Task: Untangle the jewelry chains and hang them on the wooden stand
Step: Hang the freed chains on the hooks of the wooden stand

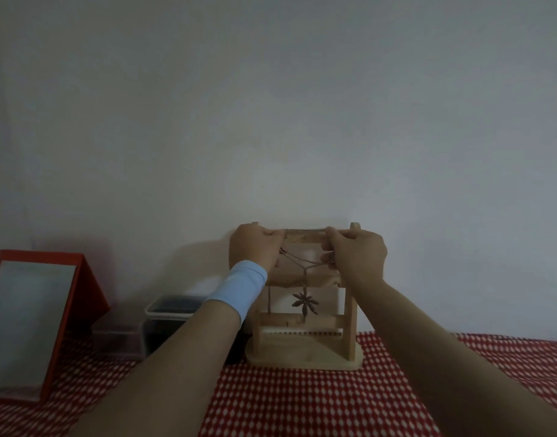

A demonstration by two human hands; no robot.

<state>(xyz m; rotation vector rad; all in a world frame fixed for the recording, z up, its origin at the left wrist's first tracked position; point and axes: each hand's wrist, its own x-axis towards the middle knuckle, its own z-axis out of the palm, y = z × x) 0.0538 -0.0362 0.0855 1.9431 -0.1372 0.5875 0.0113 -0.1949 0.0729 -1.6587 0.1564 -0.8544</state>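
Head view: chain (297, 259) stretched between both hands at stand (353, 313).

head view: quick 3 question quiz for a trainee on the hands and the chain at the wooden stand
1. True or false: the leaf pendant hangs in front of the wooden stand.
2. The blue wristband is on which wrist? A left, B right, C neither.
3. Fill in: the left hand and right hand each pinch the chain near the stand's ____ bar.
Key: 1 true; 2 A; 3 top.
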